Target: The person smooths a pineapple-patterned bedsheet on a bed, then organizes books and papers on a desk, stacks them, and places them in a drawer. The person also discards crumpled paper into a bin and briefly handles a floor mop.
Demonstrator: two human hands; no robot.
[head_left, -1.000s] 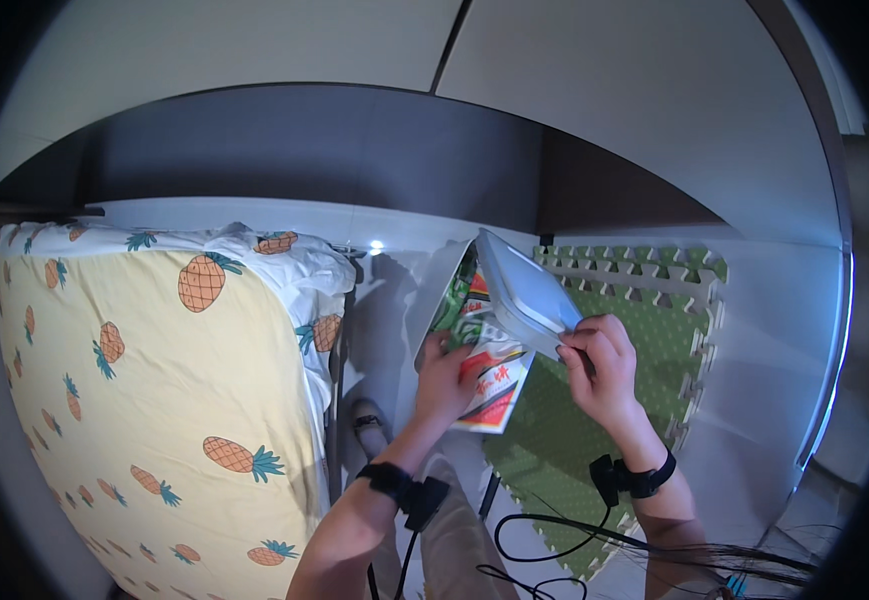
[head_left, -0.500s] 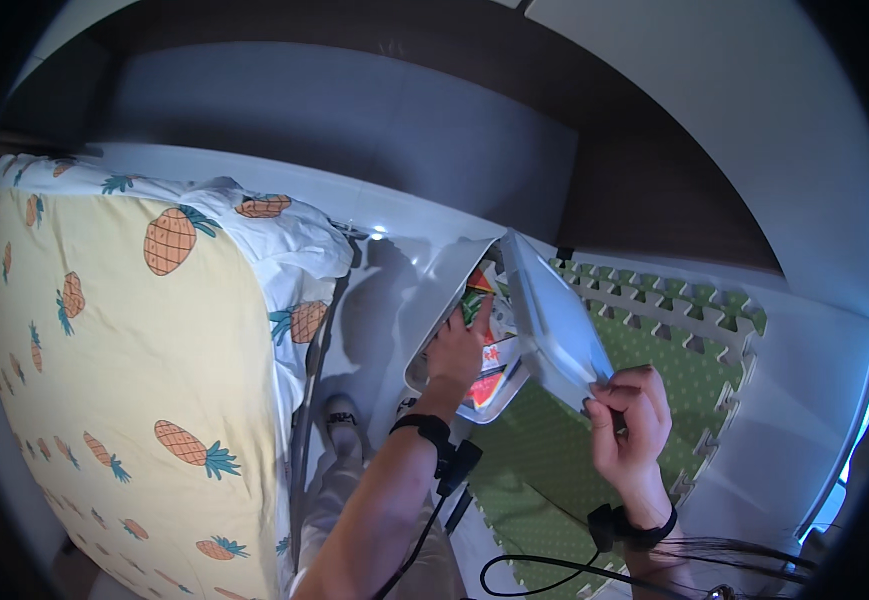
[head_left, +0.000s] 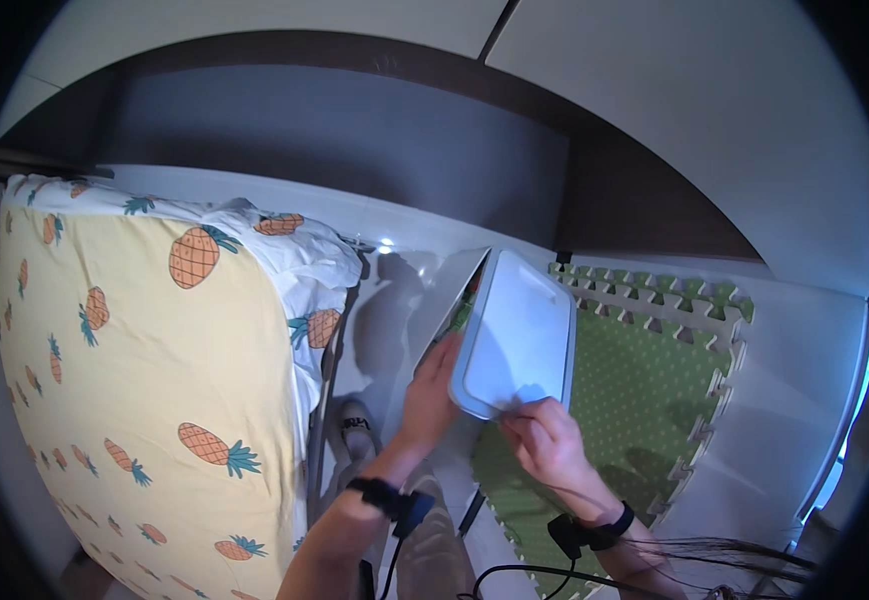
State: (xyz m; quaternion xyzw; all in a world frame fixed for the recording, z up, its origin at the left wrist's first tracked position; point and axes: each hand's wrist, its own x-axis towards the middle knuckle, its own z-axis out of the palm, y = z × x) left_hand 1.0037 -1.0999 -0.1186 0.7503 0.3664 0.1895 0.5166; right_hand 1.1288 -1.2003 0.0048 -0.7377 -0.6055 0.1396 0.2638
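A pale, rounded-corner lid (head_left: 519, 325) leans over a white storage box (head_left: 446, 297) on the floor and covers most of its opening. My right hand (head_left: 547, 440) is closed on the lid's near edge, thumb and fingers pinching it. My left hand (head_left: 431, 398) is at the near left side of the box, its fingers stretched forward, the tips partly hidden beside the lid. Only a sliver of the coloured contents (head_left: 472, 287) shows through the gap at the left.
A bed with a pineapple-print cover (head_left: 134, 370) stands on the left. Green dotted foam mats (head_left: 624, 370) with toothed edges lie to the right of the box. Behind is a dark recess (head_left: 354, 140) under pale panels. A black cable (head_left: 514, 568) runs between my forearms.
The lid has swung down and left over the box, with my right hand moving left along with it. My left hand has drawn back from the packets inside to the box's side.
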